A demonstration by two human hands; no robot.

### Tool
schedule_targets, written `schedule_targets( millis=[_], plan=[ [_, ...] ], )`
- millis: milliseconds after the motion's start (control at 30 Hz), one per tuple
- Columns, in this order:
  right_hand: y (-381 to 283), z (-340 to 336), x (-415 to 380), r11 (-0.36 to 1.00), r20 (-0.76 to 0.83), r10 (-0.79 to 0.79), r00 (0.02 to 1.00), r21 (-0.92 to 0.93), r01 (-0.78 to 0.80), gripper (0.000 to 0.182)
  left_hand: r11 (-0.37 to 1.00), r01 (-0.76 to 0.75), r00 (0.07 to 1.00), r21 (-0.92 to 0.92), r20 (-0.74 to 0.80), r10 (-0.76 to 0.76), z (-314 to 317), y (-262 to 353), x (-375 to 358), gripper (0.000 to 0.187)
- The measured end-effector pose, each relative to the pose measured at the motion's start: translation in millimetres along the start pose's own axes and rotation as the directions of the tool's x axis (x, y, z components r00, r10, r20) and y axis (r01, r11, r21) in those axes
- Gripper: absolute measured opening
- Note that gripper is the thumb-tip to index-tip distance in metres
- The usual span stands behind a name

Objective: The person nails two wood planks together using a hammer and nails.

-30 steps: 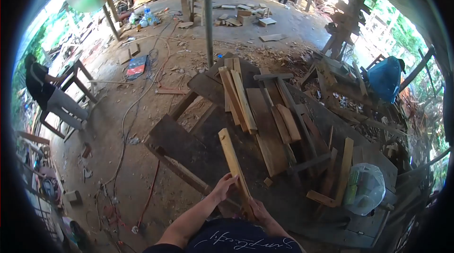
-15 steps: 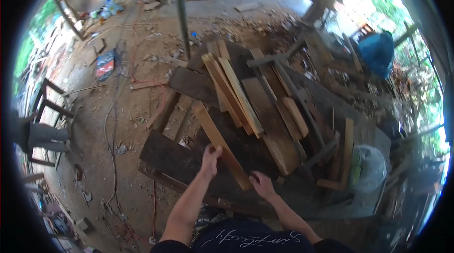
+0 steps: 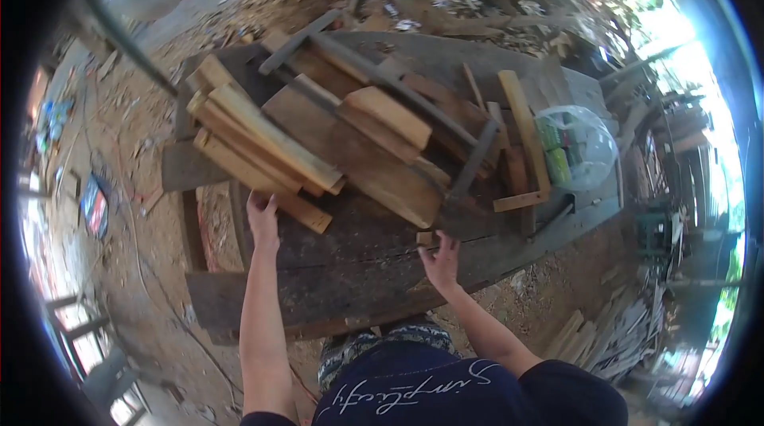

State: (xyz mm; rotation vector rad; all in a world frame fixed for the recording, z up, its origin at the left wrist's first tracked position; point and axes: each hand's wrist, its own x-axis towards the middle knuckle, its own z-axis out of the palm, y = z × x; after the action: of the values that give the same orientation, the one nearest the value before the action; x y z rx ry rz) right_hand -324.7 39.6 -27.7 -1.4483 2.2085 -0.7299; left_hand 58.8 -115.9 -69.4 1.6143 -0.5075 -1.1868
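My left hand (image 3: 264,223) is at the near edge of a narrow wooden strip (image 3: 298,211), fingertips touching it, thumb and forefinger apart. That strip lies alongside several light-coloured strips (image 3: 263,133) stacked at the left of the dark wooden work table (image 3: 350,283). My right hand (image 3: 440,263) reaches to a small wood block (image 3: 425,238) near the table's front edge. Its fingers are spread around the block, and a firm grip does not show. Just beyond the block lies the end of a wide brown plank (image 3: 390,187).
A dark wooden frame (image 3: 406,95) lies across the planks, with a thick wood piece (image 3: 390,115) beside it. To the right are an L-shaped wood piece (image 3: 525,135) and a clear plastic bag (image 3: 585,147) with green packets. An opening (image 3: 213,223) breaks the tabletop at left.
The strip that my left hand held has been laid beside the other strips. My right hand has left its end and moved to the small block. The view has turned right.
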Motion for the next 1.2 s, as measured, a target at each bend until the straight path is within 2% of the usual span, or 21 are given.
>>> schedule_targets(
  millis=[67, 100, 167, 233, 300, 367, 400, 467, 500, 567, 600, 633, 700, 800, 867, 933, 1000, 1067, 1100, 1167, 1200],
  plan=[
    [-1, 3, 14, 0.969, 0.049, -0.152, 0.987, -0.189, 0.158, 0.048, 0.999, 0.003, 1.0, 0.051, 0.006, -0.003, 1, -12, -14, 0.053],
    [2, 4, 18, 0.972, 0.018, -0.144, 0.989, -0.188, 0.145, 0.048, 0.996, 0.01, 1.0, 0.089, 0.001, -0.011, 2, -13, -27, 0.049],
    [11, 4, 23, 0.983, 0.201, -0.087, 0.976, -0.139, 0.116, 0.046, 0.991, 0.033, 0.998, 0.127, 0.044, -0.039, 7, -16, -63, 0.038],
    [22, -3, 26, 0.987, 0.213, -0.121, 0.97, -0.08, 0.14, 0.044, 0.992, 0.106, 0.992, 0.073, 0.063, -0.111, 12, -29, -101, 0.028],
    [36, -8, 24, 0.985, 0.229, -0.161, 0.96, -0.016, 0.17, 0.042, 0.988, 0.142, 0.985, 0.057, 0.094, -0.146, 13, -53, -138, 0.027],
    [55, -17, 21, 0.99, 0.12, -0.133, 0.984, -0.031, 0.138, 0.043, 0.968, 0.248, 0.968, 0.021, 0.025, -0.249, 32, -55, -187, 0.026],
    [63, -26, 22, 0.99, 0.112, -0.139, 0.984, -0.013, 0.142, 0.043, 0.96, 0.277, 0.96, 0.025, 0.043, -0.278, 34, -69, -204, 0.026],
    [82, -52, 29, 0.998, -0.003, 0.04, 0.999, 0.055, -0.04, 0.041, 0.939, 0.338, 0.939, 0.057, 0.054, -0.341, 45, -90, -233, 0.027],
    [89, -66, 37, 0.997, -0.008, 0.032, 0.999, 0.073, -0.031, 0.041, 0.924, 0.372, 0.925, 0.087, 0.046, -0.377, 52, -96, -247, 0.027],
    [101, -96, 61, 0.966, -0.057, 0.143, 0.988, 0.227, -0.126, 0.038, 0.924, 0.37, 0.92, 0.091, 0.097, -0.378, 65, -112, -263, 0.029],
    [108, -107, 77, 0.972, -0.118, 0.095, 0.989, 0.227, -0.066, 0.036, 0.917, 0.387, 0.906, 0.094, 0.145, -0.397, 71, -117, -269, 0.03],
    [113, -117, 94, 0.974, -0.171, 0.044, 0.984, 0.224, -0.004, 0.034, 0.924, 0.373, 0.915, 0.089, 0.128, -0.382, 78, -116, -275, 0.03],
    [108, -141, 129, 0.953, -0.196, 0.045, 0.98, 0.303, 0.017, 0.035, 0.91, 0.365, 0.879, 0.197, 0.249, -0.406, 93, -103, -283, 0.034],
    [108, -156, 165, 0.932, -0.245, 0.079, 0.966, 0.363, 0.016, 0.035, 0.911, 0.382, 0.885, 0.154, 0.223, -0.409, 111, -82, -287, 0.037],
    [108, -154, 178, 0.996, -0.396, 0.011, 0.918, 0.084, 0.024, 0.036, 0.921, 0.364, 0.893, 0.135, 0.231, -0.387, 108, -74, -284, 0.038],
    [97, -153, 169, 0.995, -0.339, -0.004, 0.941, 0.092, 0.037, 0.031, 0.93, 0.354, 0.897, 0.103, 0.244, -0.369, 102, -71, -282, 0.038],
    [85, -141, 154, 0.969, -0.12, -0.071, 0.99, 0.227, 0.097, 0.022, 0.92, 0.379, 0.897, 0.097, 0.207, -0.391, 86, -78, -280, 0.036],
    [67, -117, 134, 0.923, -0.084, -0.212, 0.974, 0.309, 0.228, 0.015, 0.915, 0.403, 0.896, 0.035, 0.19, -0.402, 63, -94, -278, 0.035],
    [49, -112, 126, 0.921, -0.08, -0.228, 0.97, 0.306, 0.241, 0.015, 0.902, 0.431, 0.889, -0.01, 0.179, -0.422, 55, -99, -278, 0.034],
    [15, -106, 108, 0.94, 0.014, -0.342, 0.94, 0.006, 0.342, 0.013, 0.893, 0.45, 0.886, -0.005, 0.127, -0.446, 39, -107, -280, 0.033],
    [1, -103, 102, 0.931, 0.026, -0.364, 0.931, 0.005, 0.364, 0.013, 0.882, 0.471, 0.879, 0.012, 0.075, -0.471, 33, -107, -281, 0.032]
  ],
)
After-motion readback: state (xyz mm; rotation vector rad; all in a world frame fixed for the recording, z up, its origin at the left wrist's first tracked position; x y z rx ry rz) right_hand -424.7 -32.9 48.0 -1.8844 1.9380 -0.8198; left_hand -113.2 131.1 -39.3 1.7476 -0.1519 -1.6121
